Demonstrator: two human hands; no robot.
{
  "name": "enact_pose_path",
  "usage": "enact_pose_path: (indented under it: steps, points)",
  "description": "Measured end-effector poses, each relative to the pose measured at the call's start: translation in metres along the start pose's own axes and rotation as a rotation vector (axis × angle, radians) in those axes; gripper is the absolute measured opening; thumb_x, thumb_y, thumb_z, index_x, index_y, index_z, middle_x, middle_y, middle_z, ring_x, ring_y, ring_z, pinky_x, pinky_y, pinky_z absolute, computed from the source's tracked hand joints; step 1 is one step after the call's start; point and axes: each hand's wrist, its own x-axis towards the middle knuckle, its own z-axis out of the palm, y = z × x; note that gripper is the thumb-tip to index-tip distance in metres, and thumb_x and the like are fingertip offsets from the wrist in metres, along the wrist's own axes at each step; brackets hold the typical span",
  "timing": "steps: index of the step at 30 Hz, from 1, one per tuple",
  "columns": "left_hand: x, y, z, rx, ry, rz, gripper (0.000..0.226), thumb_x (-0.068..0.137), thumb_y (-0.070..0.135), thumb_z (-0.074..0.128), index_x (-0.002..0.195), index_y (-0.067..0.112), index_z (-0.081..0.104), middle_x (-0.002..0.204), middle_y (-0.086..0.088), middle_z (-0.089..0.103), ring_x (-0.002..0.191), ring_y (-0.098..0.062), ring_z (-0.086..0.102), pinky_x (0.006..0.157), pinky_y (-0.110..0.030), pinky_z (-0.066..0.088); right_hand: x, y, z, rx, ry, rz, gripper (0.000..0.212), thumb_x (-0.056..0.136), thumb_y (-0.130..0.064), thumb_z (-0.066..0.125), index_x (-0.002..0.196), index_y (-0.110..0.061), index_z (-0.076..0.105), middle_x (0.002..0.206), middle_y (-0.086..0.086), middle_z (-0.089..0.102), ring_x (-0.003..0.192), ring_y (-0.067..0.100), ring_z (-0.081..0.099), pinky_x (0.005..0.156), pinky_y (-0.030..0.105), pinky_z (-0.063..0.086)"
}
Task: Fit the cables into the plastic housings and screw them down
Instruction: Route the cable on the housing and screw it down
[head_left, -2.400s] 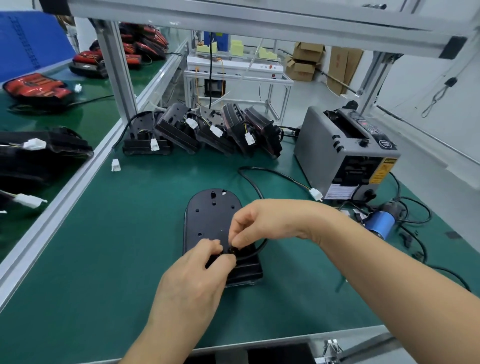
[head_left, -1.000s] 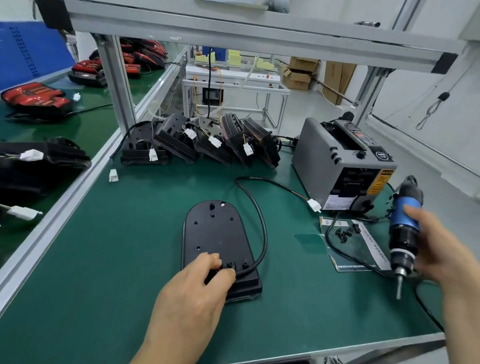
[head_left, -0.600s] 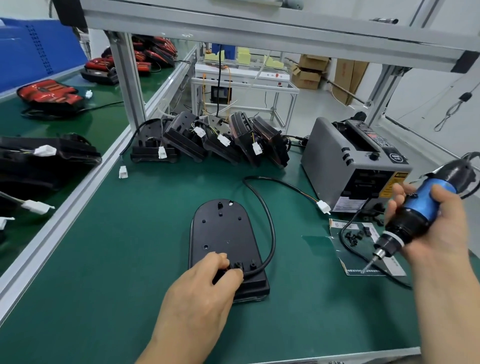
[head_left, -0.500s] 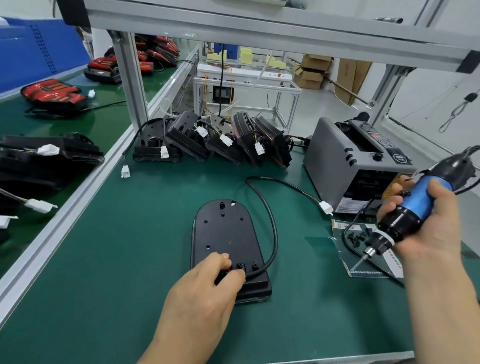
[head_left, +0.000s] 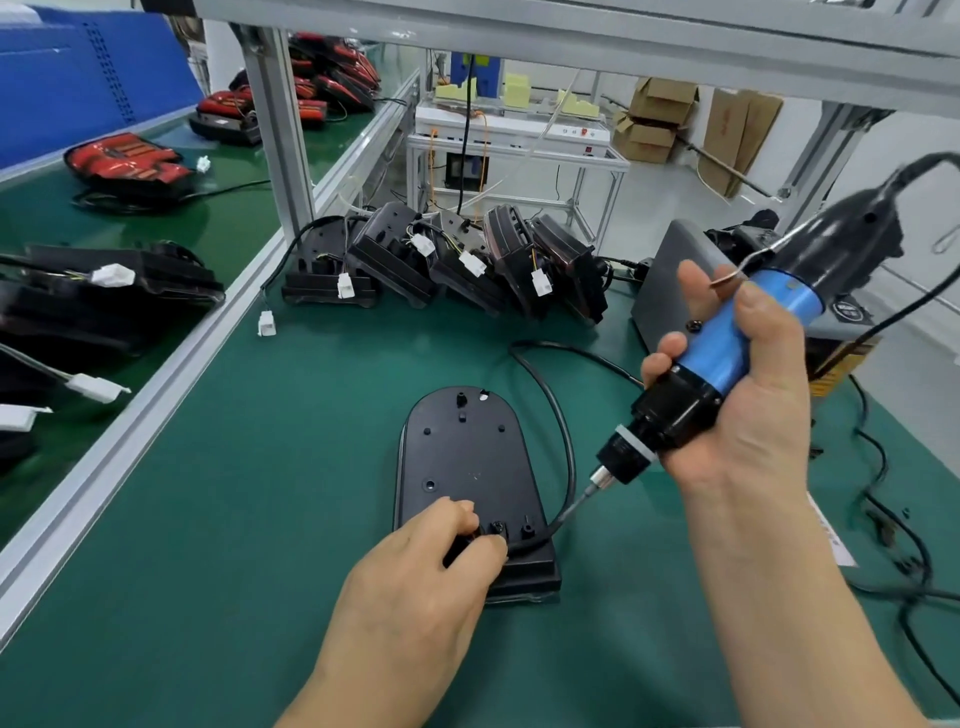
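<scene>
A black plastic housing (head_left: 467, 457) lies flat on the green mat, rounded end away from me. A black cable (head_left: 563, 431) loops from its near right corner round to the back. My left hand (head_left: 415, 582) rests on the housing's near end, thumb and forefinger pressing the cable clamp beside a small black screw (head_left: 497, 527). My right hand (head_left: 743, 395) grips a blue and black electric screwdriver (head_left: 727, 353), tilted, its bit (head_left: 582, 501) pointing down-left, just right of the housing and above the cable.
A row of several finished black housings (head_left: 457, 260) with white connectors leans at the back. A grey tape dispenser (head_left: 670, 280) stands behind my right hand. Loose black cords (head_left: 893, 525) trail at the right. An aluminium rail (head_left: 156, 374) borders the mat on the left.
My right hand has carried the screwdriver left from the screw sheet, so its bit is close to the housing's near end. My left hand stays pressed on the clamp.
</scene>
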Motion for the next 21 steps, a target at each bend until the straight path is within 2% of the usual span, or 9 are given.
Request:
enact_pose_path:
  steps: [3,8,11,14,17,21]
  points:
    - [0.000,0.000,-0.001,0.004,0.005,0.013,0.017,0.068,0.006,0.073,0.081,0.017,0.071,0.085,-0.004,0.063,0.083,-0.020,0.069,0.048,-0.030,0.054,-0.003,0.006,0.008,-0.031,-0.029,-0.003,0.011,0.087,-0.022,0.057,0.097,-0.019,0.055,0.098,-0.001,0.071,0.053,0.009,0.054,0.051,0.020,0.048]
    - [0.001,0.002,-0.003,0.000,-0.017,-0.010,0.030,0.058,0.003,0.086,0.079,0.017,0.071,0.085,-0.004,0.064,0.084,-0.020,0.070,0.048,-0.031,0.055,-0.012,0.021,0.022,-0.062,-0.092,-0.006,0.030,0.080,-0.021,0.062,0.107,-0.014,0.052,0.107,0.001,0.070,0.052,0.010,0.055,0.051,0.023,0.049]
    - [0.001,0.001,-0.002,-0.003,0.007,0.001,0.025,0.065,0.002,0.082,0.082,0.017,0.070,0.087,-0.005,0.063,0.080,-0.023,0.068,0.048,-0.032,0.054,-0.017,0.027,0.029,-0.086,-0.137,-0.020,0.020,0.081,-0.018,0.062,0.101,-0.017,0.057,0.112,0.002,0.069,0.053,0.011,0.055,0.052,0.024,0.049]
    - [0.001,0.000,-0.002,0.003,0.029,0.021,0.010,0.076,0.010,0.066,0.081,0.017,0.070,0.086,-0.005,0.062,0.082,-0.022,0.068,0.049,-0.031,0.053,-0.020,0.030,0.034,-0.111,-0.160,-0.058,0.016,0.082,-0.014,0.061,0.097,-0.018,0.058,0.109,0.004,0.069,0.054,0.013,0.055,0.052,0.026,0.047]
    - [0.001,0.000,-0.002,-0.001,0.031,0.020,0.015,0.081,0.014,0.055,0.083,0.018,0.070,0.087,-0.005,0.062,0.084,-0.022,0.068,0.049,-0.031,0.053,-0.023,0.030,0.037,-0.143,-0.185,-0.095,0.015,0.082,-0.013,0.061,0.096,-0.017,0.058,0.104,0.004,0.069,0.054,0.015,0.055,0.053,0.027,0.047]
    - [0.000,0.000,-0.002,0.001,0.021,0.014,0.017,0.082,0.015,0.052,0.084,0.017,0.069,0.088,-0.005,0.062,0.084,-0.022,0.067,0.049,-0.032,0.053,-0.025,0.028,0.039,-0.171,-0.207,-0.124,0.014,0.083,-0.012,0.060,0.096,-0.018,0.058,0.102,0.004,0.069,0.054,0.015,0.055,0.053,0.028,0.047]
